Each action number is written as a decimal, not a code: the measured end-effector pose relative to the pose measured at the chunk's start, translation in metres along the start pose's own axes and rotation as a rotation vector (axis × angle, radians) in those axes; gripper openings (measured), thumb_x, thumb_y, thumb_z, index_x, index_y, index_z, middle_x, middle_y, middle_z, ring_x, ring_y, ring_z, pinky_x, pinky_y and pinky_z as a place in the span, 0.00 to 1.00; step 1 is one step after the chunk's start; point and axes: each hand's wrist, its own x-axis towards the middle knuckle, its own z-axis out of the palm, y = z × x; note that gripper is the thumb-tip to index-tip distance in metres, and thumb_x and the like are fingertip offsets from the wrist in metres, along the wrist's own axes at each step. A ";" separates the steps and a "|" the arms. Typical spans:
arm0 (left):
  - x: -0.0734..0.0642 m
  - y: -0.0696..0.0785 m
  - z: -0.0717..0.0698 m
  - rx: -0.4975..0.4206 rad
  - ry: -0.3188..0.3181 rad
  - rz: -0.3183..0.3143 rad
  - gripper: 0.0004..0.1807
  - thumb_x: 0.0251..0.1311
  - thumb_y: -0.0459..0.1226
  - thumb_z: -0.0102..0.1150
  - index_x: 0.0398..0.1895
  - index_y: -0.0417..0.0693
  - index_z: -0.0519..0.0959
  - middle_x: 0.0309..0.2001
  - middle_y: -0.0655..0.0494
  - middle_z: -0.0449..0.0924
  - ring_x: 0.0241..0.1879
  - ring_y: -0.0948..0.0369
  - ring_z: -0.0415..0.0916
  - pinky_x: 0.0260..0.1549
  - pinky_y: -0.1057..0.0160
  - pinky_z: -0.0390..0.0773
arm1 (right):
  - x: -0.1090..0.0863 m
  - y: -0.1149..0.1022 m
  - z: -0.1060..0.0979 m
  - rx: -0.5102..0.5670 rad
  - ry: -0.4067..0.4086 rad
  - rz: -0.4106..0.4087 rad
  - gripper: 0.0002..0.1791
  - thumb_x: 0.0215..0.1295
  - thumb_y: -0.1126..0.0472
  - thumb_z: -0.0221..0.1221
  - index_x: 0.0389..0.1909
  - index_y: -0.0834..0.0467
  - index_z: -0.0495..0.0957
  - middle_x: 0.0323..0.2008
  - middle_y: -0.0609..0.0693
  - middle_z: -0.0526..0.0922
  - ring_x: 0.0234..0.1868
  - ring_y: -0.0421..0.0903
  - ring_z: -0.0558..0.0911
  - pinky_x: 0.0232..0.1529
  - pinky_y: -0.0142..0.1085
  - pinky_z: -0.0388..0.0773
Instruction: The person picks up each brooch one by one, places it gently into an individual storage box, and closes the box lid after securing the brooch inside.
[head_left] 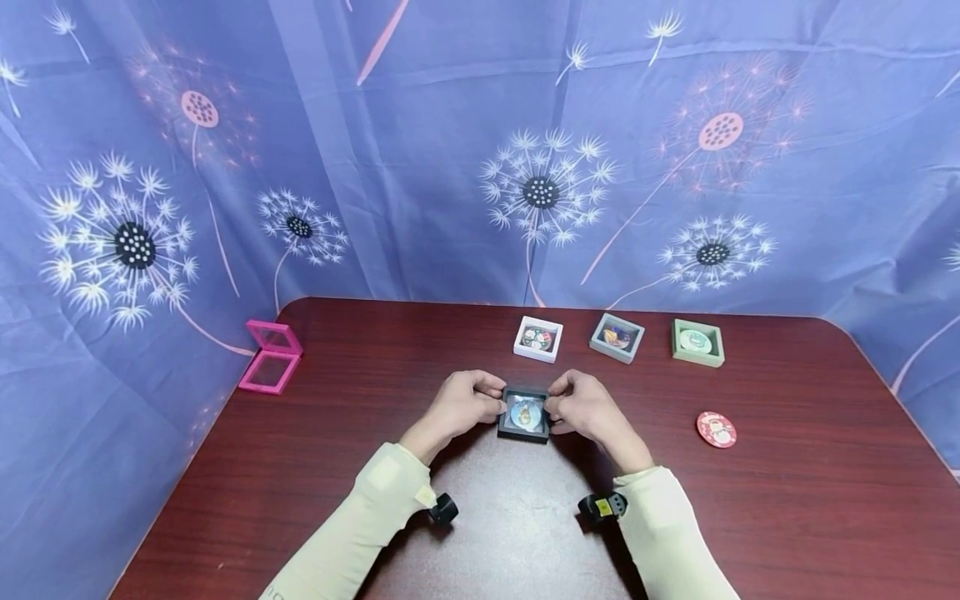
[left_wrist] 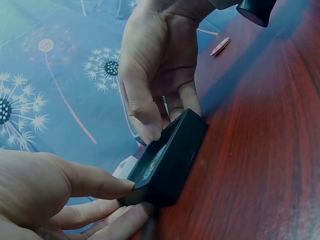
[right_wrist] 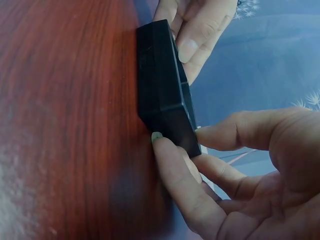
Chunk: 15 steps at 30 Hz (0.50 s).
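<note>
Both hands hold a small black display frame (head_left: 524,434) low over the middle of the table, one at each side. A round blue disc (head_left: 526,413) with a yellowish figure shows through its clear window. The left hand (head_left: 467,402) grips the left side, its thumb on the upper rim and its fingers along the outer wall. On the opposite side the right hand (head_left: 588,407) pinches the frame between thumb and fingers. In the left wrist view the black frame (left_wrist: 175,162) looks closed up, with a deep rim around the window.
Behind the hands stand a white frame (head_left: 537,339), a grey-blue frame (head_left: 617,337) and a green frame (head_left: 697,342), each with a disc inside. A loose red round disc (head_left: 716,430) lies at the right. An opened pink frame (head_left: 271,357) stands at the far left edge.
</note>
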 end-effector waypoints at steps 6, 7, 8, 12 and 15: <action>-0.001 -0.001 -0.001 -0.029 -0.018 0.009 0.17 0.61 0.23 0.69 0.54 0.29 0.83 0.45 0.43 0.85 0.39 0.57 0.86 0.39 0.58 0.90 | -0.001 0.000 0.000 -0.004 0.003 0.003 0.10 0.69 0.74 0.59 0.49 0.72 0.74 0.40 0.63 0.80 0.35 0.52 0.86 0.36 0.46 0.90; -0.001 -0.001 -0.002 -0.036 -0.018 0.011 0.17 0.61 0.23 0.69 0.54 0.28 0.83 0.45 0.43 0.85 0.39 0.57 0.86 0.40 0.58 0.90 | -0.001 0.000 0.001 -0.012 0.006 0.001 0.10 0.69 0.74 0.59 0.48 0.72 0.74 0.40 0.63 0.80 0.35 0.52 0.86 0.35 0.46 0.90; 0.000 -0.001 -0.002 -0.044 -0.018 0.009 0.17 0.61 0.23 0.69 0.54 0.28 0.83 0.45 0.43 0.85 0.39 0.57 0.85 0.40 0.58 0.90 | -0.002 -0.001 0.001 -0.021 0.009 -0.002 0.10 0.69 0.74 0.59 0.48 0.72 0.74 0.40 0.64 0.80 0.34 0.52 0.86 0.35 0.45 0.90; 0.000 -0.002 -0.002 -0.052 -0.015 0.015 0.18 0.60 0.23 0.70 0.54 0.28 0.82 0.45 0.42 0.84 0.40 0.56 0.85 0.40 0.58 0.90 | -0.003 -0.002 0.001 -0.043 0.018 -0.008 0.09 0.69 0.73 0.58 0.48 0.72 0.74 0.41 0.64 0.80 0.34 0.52 0.87 0.34 0.44 0.90; 0.001 -0.002 -0.003 -0.056 -0.022 0.018 0.18 0.61 0.24 0.70 0.55 0.28 0.82 0.45 0.42 0.84 0.40 0.56 0.86 0.40 0.58 0.90 | -0.003 -0.003 0.001 -0.047 0.022 -0.007 0.09 0.70 0.73 0.58 0.48 0.72 0.74 0.41 0.64 0.79 0.34 0.52 0.87 0.34 0.44 0.90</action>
